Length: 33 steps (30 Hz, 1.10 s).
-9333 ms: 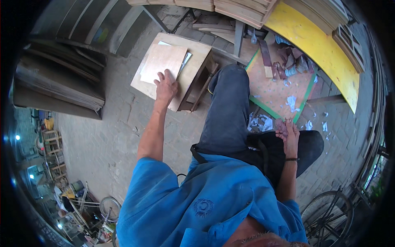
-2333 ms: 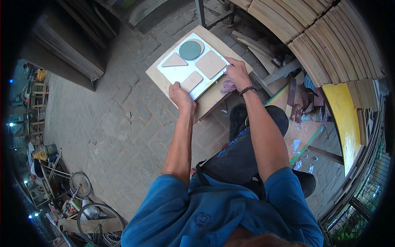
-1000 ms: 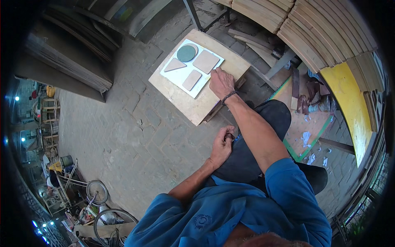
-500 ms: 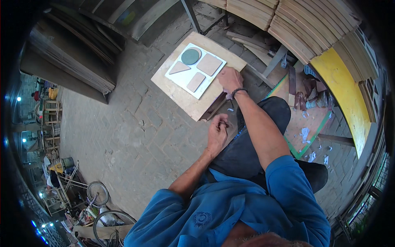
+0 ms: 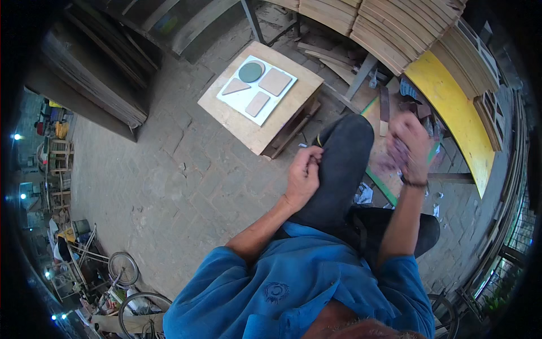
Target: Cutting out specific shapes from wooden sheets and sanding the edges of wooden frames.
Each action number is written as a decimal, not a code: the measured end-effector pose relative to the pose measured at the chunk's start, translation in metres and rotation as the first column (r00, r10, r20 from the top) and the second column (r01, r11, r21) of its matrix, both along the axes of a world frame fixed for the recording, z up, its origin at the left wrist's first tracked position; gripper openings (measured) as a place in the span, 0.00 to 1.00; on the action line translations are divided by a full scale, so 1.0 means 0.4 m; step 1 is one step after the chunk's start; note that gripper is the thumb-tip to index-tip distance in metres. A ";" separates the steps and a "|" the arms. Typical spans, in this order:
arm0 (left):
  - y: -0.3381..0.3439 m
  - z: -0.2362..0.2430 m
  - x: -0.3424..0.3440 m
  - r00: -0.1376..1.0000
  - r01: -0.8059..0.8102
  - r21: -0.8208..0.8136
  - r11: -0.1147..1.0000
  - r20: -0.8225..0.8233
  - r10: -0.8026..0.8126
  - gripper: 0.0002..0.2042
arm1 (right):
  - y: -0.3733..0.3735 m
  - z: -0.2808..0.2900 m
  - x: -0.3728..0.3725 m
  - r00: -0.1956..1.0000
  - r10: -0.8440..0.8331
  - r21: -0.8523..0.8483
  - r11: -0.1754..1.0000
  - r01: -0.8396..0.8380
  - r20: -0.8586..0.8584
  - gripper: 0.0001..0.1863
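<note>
In the head view, the white board lies flat on the small table, close to its far left edge, with a wider bare strip along the near right edge. Perhaps this position keeps its whole underside supported. On the board, the square piece, the triangular piece and the rectangular piece lie apart, so each outline can be seen; the green disc covers most of a tan round piece. The right hand, blurred, is well apart from the table's right corner; its fingers seem pressed together around a crumpled purple cloth, probably bunched to fit the palm. The left hand, beside the raised knee, has curled fingers; whether they pinch something, I cannot tell.
</note>
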State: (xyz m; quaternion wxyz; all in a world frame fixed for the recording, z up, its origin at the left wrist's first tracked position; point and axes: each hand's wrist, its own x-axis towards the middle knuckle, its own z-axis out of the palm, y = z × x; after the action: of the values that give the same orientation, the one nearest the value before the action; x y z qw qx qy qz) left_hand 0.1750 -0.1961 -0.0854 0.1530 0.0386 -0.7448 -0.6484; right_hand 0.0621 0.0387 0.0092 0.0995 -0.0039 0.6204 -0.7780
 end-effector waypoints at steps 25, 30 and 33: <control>0.412 -0.284 0.012 0.646 0.305 0.373 0.876 0.595 -0.479 0.10 | 0.188 -0.593 0.322 0.958 -0.285 0.451 0.850 0.273 -0.042 0.12; 0.399 -0.266 -0.022 0.821 0.197 0.408 0.892 0.429 -0.378 0.05 | 0.236 -0.578 0.310 0.933 -0.350 0.728 0.618 0.297 -0.084 0.14; 0.398 -0.269 -0.024 0.850 0.155 0.397 0.905 0.414 -0.327 0.04 | 0.280 -0.571 0.327 0.779 -0.572 0.737 0.405 0.541 -0.257 0.07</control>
State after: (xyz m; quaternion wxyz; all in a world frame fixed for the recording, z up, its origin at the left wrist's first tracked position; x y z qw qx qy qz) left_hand 0.1654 -0.0369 -0.1931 -0.1256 0.1262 -0.6312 -0.7549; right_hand 0.1929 0.1506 -0.2194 -0.1623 0.2600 0.8559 -0.4164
